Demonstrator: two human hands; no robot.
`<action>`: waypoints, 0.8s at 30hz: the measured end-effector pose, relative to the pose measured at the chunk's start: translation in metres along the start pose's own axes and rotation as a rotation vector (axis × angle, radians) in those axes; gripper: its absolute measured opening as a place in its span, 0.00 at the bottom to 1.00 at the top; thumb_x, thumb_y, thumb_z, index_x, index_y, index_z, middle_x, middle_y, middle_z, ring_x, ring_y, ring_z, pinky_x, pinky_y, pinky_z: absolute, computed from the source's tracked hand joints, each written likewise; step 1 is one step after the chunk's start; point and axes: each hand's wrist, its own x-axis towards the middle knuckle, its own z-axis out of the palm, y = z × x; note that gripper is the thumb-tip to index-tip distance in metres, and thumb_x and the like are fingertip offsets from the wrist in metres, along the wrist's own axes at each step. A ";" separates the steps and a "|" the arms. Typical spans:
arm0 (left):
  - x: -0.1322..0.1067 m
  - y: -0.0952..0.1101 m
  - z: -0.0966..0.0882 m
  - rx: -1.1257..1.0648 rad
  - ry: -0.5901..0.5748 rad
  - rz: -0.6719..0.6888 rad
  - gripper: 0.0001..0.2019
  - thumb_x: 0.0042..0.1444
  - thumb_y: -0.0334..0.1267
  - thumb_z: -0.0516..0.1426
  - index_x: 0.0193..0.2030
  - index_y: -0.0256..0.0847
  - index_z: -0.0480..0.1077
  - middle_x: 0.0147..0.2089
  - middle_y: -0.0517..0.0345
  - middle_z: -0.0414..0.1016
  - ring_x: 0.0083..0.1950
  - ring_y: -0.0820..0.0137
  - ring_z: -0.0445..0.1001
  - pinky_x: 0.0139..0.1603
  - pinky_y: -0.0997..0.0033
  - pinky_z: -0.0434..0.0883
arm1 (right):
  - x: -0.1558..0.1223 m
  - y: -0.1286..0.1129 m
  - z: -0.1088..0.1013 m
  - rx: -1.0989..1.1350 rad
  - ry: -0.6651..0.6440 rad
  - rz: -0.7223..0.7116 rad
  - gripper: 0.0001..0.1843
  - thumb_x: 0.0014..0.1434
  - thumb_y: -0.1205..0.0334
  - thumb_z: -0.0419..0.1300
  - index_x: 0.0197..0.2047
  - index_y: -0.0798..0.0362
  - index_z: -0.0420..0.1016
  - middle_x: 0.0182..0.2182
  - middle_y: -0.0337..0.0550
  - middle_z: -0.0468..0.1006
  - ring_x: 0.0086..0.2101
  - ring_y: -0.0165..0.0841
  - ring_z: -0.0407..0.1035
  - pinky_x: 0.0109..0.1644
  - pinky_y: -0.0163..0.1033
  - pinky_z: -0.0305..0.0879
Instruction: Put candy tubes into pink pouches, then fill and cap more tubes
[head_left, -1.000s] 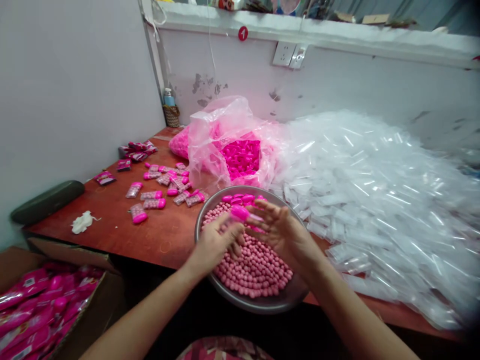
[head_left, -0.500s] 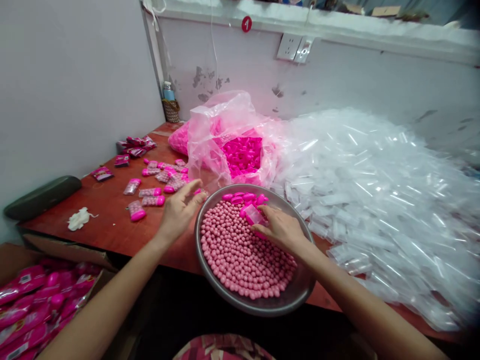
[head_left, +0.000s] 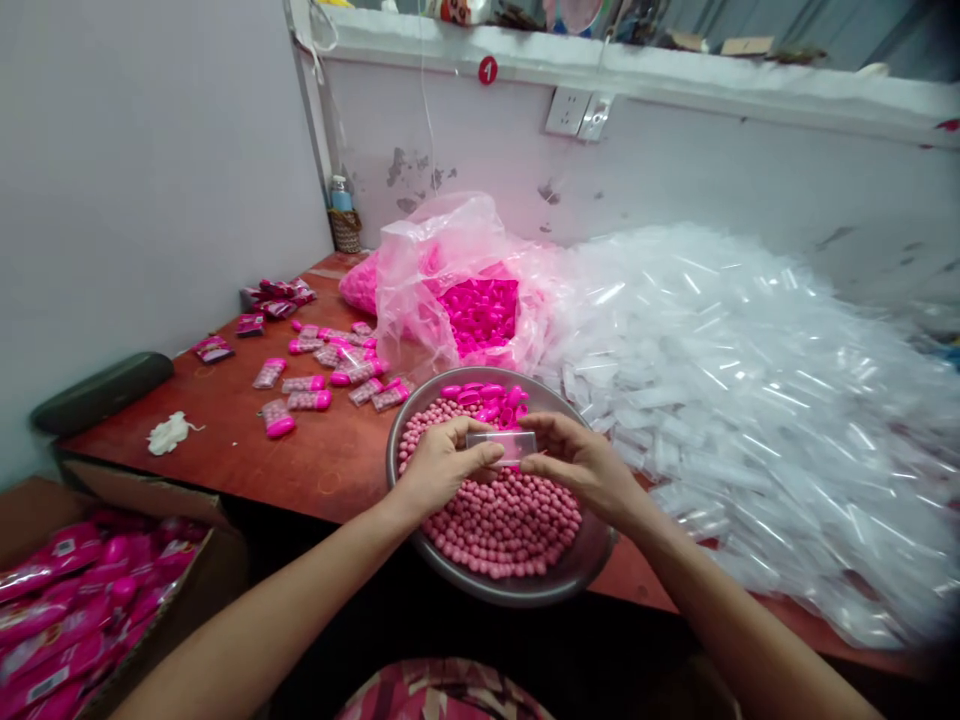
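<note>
Over a grey basin [head_left: 501, 596], my left hand [head_left: 448, 462] and my right hand [head_left: 574, 458] hold one clear plastic tube [head_left: 501, 447] level between them. The fingers of my left hand pinch its left end, and those of my right hand grip its right end. No beads show inside the tube. Beneath the hands, the basin holds many pink beads [head_left: 499, 530]. Several bright pink caps [head_left: 487, 400] lie on the beads at the basin's far side.
Filled bead tubes with pink caps [head_left: 307, 400] lie on the red table [head_left: 300, 480]. Behind the basin stands a plastic bag [head_left: 420, 270] of pink caps. A heap of clear tubes [head_left: 735, 400] covers the right side. A cardboard box [head_left: 217, 560] of pink packs sits lower left.
My left hand has moved right, from beside the basin to the tube, and grips it. My right hand has turned the tube level and brought it slightly nearer.
</note>
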 end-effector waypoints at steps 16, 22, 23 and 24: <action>-0.015 0.007 -0.023 -0.127 0.257 0.126 0.14 0.45 0.39 0.62 0.37 0.34 0.68 0.34 0.56 0.75 0.33 0.71 0.75 0.39 0.69 0.73 | -0.017 -0.003 -0.033 0.114 0.266 0.104 0.13 0.48 0.57 0.64 0.39 0.50 0.75 0.30 0.39 0.75 0.28 0.31 0.68 0.34 0.39 0.69; 0.035 0.009 -0.012 0.125 0.145 0.285 0.23 0.48 0.39 0.60 0.52 0.40 0.64 0.56 0.50 0.66 0.58 0.62 0.62 0.56 0.63 0.62 | -0.008 -0.006 -0.017 -0.201 0.131 -0.072 0.14 0.54 0.59 0.58 0.45 0.48 0.74 0.39 0.44 0.73 0.40 0.38 0.67 0.43 0.46 0.67; 0.035 0.008 -0.010 0.206 0.102 0.291 0.22 0.48 0.39 0.60 0.52 0.40 0.65 0.55 0.50 0.66 0.58 0.62 0.62 0.56 0.63 0.62 | -0.007 -0.006 -0.015 -0.232 0.140 -0.096 0.14 0.55 0.60 0.58 0.45 0.48 0.74 0.40 0.44 0.73 0.41 0.38 0.66 0.47 0.46 0.64; 0.033 0.006 -0.008 0.256 0.054 0.278 0.20 0.48 0.39 0.59 0.50 0.40 0.67 0.52 0.50 0.69 0.55 0.62 0.65 0.54 0.63 0.64 | -0.006 -0.007 -0.012 -0.221 0.158 -0.098 0.14 0.54 0.60 0.58 0.45 0.48 0.74 0.40 0.43 0.73 0.42 0.38 0.66 0.49 0.47 0.62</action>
